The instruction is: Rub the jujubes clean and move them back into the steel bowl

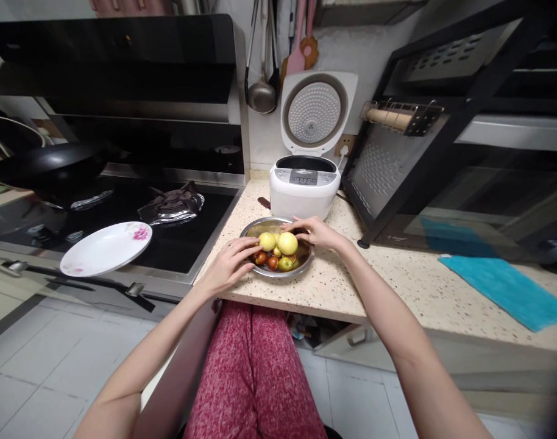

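Observation:
A shiny metal bowl (283, 274) sits on the counter with yellow fruits and small red-brown and green jujube-like fruits in it. My left hand (233, 261) is at the bowl's left side, fingers stretched out and apart, their tips against the left yellow fruit (267, 242). From the right, my right hand (315, 233) reaches over the rim with its fingers bent around the larger yellow fruit (287, 244). Below them lie a green-brown fruit (286, 264) and a red-brown fruit (272, 262). The bowl's inside is partly hidden by the fruit and my hands.
Behind the bowl stands a white rice cooker (301, 195), lid up. A floral white plate (107, 249) overhangs the front of the gas stove (178, 244); a black wok (45, 164) is further left. At right are a black rack (411, 152) and a blue cloth (507, 289).

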Available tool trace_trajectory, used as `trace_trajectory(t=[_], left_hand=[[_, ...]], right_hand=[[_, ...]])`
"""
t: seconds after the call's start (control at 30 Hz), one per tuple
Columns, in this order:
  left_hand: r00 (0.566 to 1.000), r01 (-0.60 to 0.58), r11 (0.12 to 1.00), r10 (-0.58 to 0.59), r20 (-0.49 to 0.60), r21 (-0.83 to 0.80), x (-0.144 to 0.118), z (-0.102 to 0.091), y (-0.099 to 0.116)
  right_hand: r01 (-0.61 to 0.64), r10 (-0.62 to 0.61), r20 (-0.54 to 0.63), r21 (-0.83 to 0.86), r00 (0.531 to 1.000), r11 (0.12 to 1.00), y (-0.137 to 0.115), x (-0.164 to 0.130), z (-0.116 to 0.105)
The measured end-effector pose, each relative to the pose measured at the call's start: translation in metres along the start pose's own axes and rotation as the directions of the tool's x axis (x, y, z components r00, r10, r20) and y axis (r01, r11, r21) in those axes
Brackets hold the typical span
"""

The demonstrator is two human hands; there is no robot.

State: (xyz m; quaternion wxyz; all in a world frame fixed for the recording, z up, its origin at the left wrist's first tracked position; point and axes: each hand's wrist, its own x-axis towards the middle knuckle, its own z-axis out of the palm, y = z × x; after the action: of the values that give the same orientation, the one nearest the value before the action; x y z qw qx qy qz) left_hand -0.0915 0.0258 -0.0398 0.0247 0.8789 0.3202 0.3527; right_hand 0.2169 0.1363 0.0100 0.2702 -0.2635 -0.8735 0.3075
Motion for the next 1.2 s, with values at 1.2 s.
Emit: trace_trajectory(t=[1.2], left_hand=[[0.998,0.046,0.998,-0.047,0.041,0.036,-0.001,-0.001,-0.001]], right_hand=[[-0.022,0.003,0.12,0.161,0.993,0.987,0.004,-0.003,-0.007]])
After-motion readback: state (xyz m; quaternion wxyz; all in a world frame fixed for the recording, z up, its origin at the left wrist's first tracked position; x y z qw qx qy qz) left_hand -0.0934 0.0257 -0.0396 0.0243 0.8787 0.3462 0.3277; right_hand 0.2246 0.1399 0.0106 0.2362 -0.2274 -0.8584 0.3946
